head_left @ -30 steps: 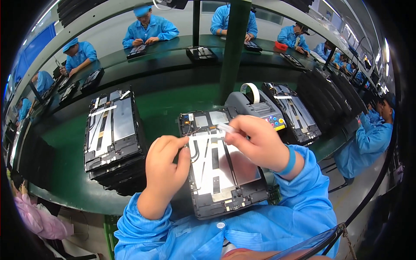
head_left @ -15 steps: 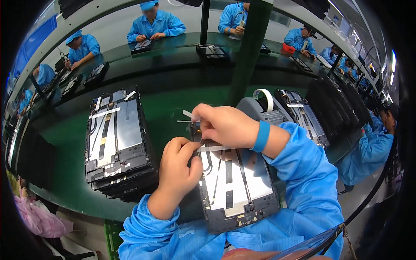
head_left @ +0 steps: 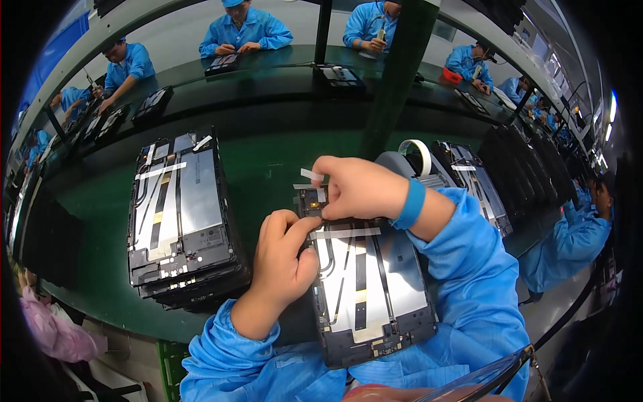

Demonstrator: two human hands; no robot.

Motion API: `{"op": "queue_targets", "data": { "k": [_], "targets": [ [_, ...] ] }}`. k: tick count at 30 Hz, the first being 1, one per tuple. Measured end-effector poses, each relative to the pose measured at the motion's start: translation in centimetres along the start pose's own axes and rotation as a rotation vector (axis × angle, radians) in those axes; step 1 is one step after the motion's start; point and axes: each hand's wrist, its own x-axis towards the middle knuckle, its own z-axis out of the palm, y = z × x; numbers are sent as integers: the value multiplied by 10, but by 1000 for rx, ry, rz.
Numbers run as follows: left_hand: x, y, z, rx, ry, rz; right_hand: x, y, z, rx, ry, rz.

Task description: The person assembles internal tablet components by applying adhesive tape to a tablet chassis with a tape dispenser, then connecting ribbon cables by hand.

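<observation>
Green table (head_left: 258,167), device (head_left: 372,288) beneath right hand (head_left: 362,189)

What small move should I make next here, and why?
Perhaps lay the upper white strip beside your right hand onto the device near its top: the strip sits beyond that edge, and the stacked device at left has similar strips there.

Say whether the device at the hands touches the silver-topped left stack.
Apart: the head view shows green tabletop between the device and that stack.
</observation>
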Motion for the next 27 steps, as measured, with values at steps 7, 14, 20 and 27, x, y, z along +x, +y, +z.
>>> {"op": "queue_targets", "data": {
  "k": [7,14,20,27],
  "targets": [
    [-1,-5,3,-8,-17,0,12,11,-26,46,-378,-188],
    [-2,-6,4,-44,-20,-34,32,7,-24,-207,-477,-225],
    [-3,-7,4,-44,-21,-36,38,0,-24,-258,-539,-203],
    [-4,-7,5,-50,-35,-47,44,5,-19,-270,-537,-243]
  ]
}}
